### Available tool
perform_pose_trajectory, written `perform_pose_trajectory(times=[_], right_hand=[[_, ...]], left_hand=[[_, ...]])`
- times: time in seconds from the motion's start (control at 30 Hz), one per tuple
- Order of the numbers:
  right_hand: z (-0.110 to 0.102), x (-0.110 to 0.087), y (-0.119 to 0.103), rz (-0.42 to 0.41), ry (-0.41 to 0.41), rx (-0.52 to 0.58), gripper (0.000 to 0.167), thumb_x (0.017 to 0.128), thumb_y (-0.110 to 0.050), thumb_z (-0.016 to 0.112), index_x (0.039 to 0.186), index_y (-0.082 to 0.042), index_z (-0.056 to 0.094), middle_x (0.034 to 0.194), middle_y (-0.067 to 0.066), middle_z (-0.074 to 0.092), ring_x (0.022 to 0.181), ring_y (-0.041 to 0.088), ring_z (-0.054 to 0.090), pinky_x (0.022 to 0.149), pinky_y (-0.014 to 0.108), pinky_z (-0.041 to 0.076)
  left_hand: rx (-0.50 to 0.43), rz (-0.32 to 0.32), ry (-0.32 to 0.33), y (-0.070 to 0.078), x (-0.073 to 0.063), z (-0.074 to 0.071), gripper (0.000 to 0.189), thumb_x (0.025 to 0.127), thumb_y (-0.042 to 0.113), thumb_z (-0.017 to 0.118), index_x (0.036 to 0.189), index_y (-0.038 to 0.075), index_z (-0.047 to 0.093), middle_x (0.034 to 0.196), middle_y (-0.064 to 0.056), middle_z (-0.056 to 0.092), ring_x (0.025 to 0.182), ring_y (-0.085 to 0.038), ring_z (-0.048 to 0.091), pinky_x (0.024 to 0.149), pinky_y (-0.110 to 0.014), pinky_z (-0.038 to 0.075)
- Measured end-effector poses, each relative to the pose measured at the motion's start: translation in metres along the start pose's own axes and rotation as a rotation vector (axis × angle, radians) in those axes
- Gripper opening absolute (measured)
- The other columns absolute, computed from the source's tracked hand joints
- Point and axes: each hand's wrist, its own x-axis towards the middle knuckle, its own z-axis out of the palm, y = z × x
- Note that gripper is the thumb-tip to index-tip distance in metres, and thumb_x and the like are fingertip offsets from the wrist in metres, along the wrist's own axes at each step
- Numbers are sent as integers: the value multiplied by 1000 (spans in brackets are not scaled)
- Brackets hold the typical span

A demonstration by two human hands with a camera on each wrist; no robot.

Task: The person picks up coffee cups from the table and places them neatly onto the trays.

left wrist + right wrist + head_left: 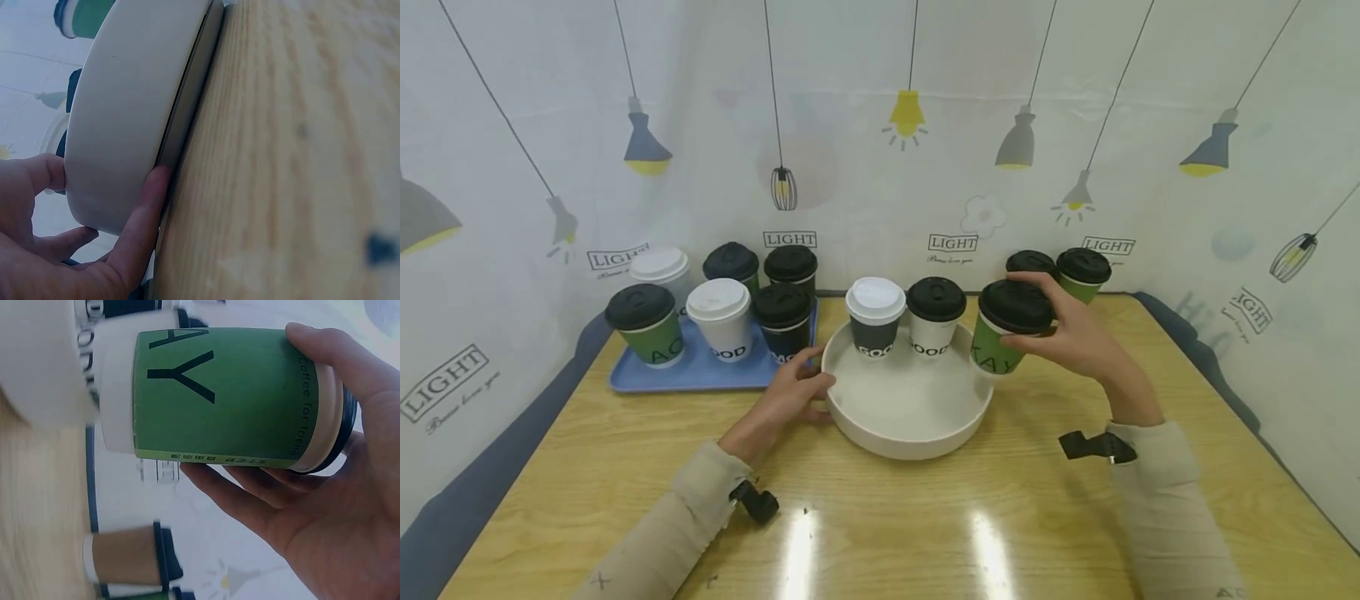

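My right hand (pixel 1075 337) grips a green paper coffee cup (pixel 225 400) with a black lid, thumb on one side and fingers on the other. The cup is close over the right rim of a round cream tray (pixel 910 417), and its lettering faces me in the right wrist view. At the tray's left side, my left hand (pixel 786 404) holds the wall, one digit at the upper rim and another low by the table (pixel 156 181). Toward the tray's back stand a black cup with a white lid (pixel 876 317) and a white cup with a black lid (pixel 936 317).
Left of the round tray lies a blue rectangular tray (pixel 692 383) bearing several lidded cups. Behind my right hand stand a green cup (pixel 1081 279) and a brown one (pixel 125 557), both black-lidded. A lamp-printed curtain (pixel 850 125) hangs along the wooden table's back.
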Motion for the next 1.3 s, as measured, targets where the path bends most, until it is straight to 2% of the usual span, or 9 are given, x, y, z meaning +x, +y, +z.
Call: perform_pose_trajectory(times=[0.07,0.23,0.33,0.5,0.6,0.7,0.93,1.17,1.3], right_hand=[[7,3,-6,-23,-22,34,88,88,-21,84,159,-30,34,153,17,48,129,36,58,89,23,57],[29,13,-18,-95,-55,74,87,85,-17,86,157,-27,38,153,13,48,129,34,57,96,48,58],[43,20,-27,-131,-81,90,86,84,-17,87,155,-27,39,154,12,49,129,34,58,100,53,55],[69,33,-44,-206,-131,110,86,83,-18,87,155,-23,40,155,11,49,132,32,57,110,55,48],[85,40,-51,-231,-154,130,86,83,-18,88,155,-20,41,152,9,51,132,30,57,112,54,48],[100,45,-57,-200,-154,125,88,83,-22,89,156,-20,39,151,9,52,132,30,57,111,55,49],[129,47,-71,-95,-120,25,96,80,-34,89,158,-20,35,150,15,52,134,33,56,112,56,49],[150,47,-75,-192,-91,-28,94,79,-30,91,154,-8,38,148,18,53,136,33,53,115,54,47],[154,48,-75,-207,-102,-22,93,82,-29,89,155,-7,37,151,19,50,140,34,49,116,54,45]], left_hand=[[4,-2,-1,1,0,0,69,103,16,56,164,17,25,159,-27,35,120,-36,65,85,-40,66],[2,-14,5,2,-1,1,69,102,17,57,164,17,25,160,-26,35,122,-38,64,85,-40,66],[-11,-10,5,2,0,2,67,104,18,56,164,16,26,156,-27,40,118,-35,66,83,-40,67],[-35,-6,10,1,1,2,59,108,23,48,163,18,29,144,-27,54,104,-24,72,78,-40,67],[-48,-7,13,0,0,2,58,108,23,45,163,19,30,142,-27,56,98,-21,73,77,-40,67],[-58,-5,10,0,1,1,58,108,22,45,164,19,29,142,-28,55,96,-20,73,77,-40,67],[-56,-1,11,-3,0,1,57,107,20,43,163,19,31,138,-28,57,94,-19,73,76,-40,67],[-65,9,8,-3,0,2,57,107,19,42,162,18,31,137,-25,57,92,-17,73,74,-40,67],[-75,11,8,-2,1,2,57,106,18,42,162,17,31,138,-26,56,92,-17,73,74,-39,67]])
